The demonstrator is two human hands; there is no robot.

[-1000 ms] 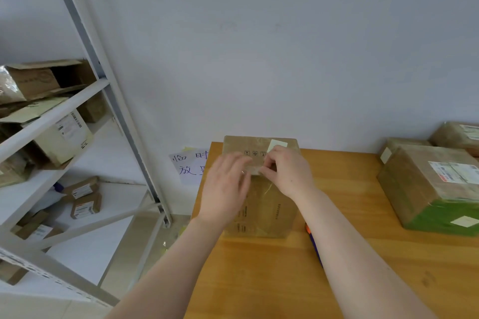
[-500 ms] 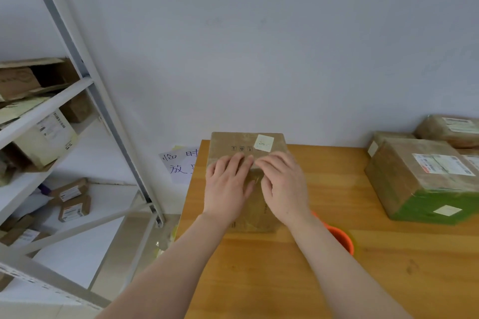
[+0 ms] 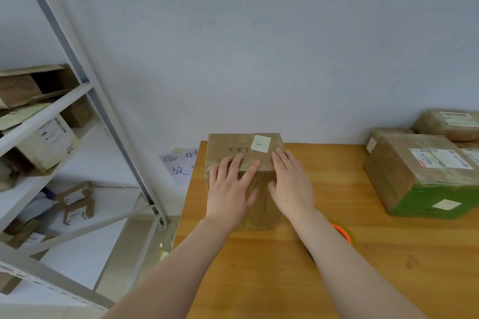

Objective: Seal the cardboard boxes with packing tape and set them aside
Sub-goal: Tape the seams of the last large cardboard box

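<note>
Left hand [image 3: 229, 189] and right hand [image 3: 291, 184], earlier bunched together, now press flat and apart on the box [image 3: 233, 144], likely finishing its seal.

Brown cardboard box [image 3: 243, 146] stands upright at the table's [image 3: 259, 280] far left corner, flaps closed. It has a white sticker on top toward the right, a row of small printed symbols beside it, and a glossy patch on the near face. Both hands lie flat on it, fingers straight over the top front edge: left hand [image 3: 230, 189], right hand [image 3: 290, 184]. Tape roll [image 3: 344, 233] sits on the table near the box's near right corner; only an orange arc shows, the rest is hidden by the forearm. Large wrapped box [image 3: 404, 176] sits at the table's far right, green lower side, white label on top. Two smaller boxes [image 3: 386, 134] are behind it, the rear one labelled.
</note>
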